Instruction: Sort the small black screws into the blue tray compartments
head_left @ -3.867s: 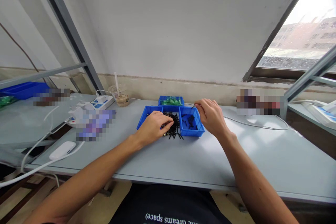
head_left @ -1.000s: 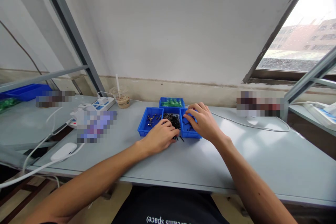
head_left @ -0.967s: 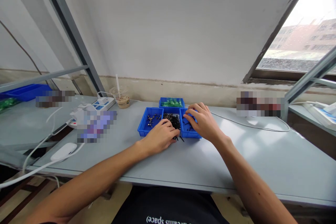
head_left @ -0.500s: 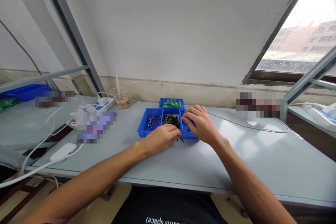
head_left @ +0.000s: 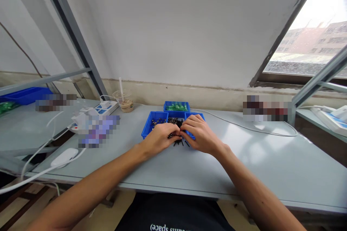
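Observation:
My left hand (head_left: pixel 159 138) and my right hand (head_left: pixel 199 135) meet fingertip to fingertip over a pile of small black screws (head_left: pixel 179 141) lying on the table between two blue trays. Both hands have their fingers pinched together; what they pinch is too small to name. The left blue tray (head_left: pixel 148 125) holds small metal parts. The right blue tray (head_left: pixel 194 115) is mostly covered by my right hand. A third blue tray (head_left: pixel 176 106) behind them holds green parts.
A grey table (head_left: pixel 271 166) carries a drink cup with a straw (head_left: pixel 124 101), a power strip (head_left: pixel 104 107), a white mouse (head_left: pixel 64 157) and white cables at the left. A white cable (head_left: pixel 244 126) runs right. A metal shelf frame (head_left: pixel 73 39) stands left.
My right hand has come off the right tray, moving left and nearer, to meet my left hand over the screw pile. My left hand has shifted slightly toward it.

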`<action>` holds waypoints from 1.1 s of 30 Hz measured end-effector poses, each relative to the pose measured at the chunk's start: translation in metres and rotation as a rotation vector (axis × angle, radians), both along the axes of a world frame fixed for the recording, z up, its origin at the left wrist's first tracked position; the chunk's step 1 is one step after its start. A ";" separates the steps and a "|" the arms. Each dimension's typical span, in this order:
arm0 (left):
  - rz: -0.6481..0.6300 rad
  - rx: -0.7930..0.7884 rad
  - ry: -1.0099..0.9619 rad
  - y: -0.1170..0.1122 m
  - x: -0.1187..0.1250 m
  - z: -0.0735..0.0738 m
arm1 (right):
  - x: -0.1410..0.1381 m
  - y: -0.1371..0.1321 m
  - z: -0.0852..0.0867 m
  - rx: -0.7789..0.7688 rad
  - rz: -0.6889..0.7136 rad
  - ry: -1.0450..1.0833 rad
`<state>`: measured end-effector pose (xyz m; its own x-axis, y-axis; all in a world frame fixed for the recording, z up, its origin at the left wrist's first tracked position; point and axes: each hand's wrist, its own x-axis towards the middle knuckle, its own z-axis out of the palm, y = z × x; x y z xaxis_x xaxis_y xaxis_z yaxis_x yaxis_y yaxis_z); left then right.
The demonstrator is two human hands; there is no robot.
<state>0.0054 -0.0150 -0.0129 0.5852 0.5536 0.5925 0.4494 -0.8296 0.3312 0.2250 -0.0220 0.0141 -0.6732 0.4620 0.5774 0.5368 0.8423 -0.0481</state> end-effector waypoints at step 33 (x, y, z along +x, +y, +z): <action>0.218 0.058 0.104 0.006 -0.001 0.002 | 0.001 0.008 -0.009 0.117 -0.091 0.099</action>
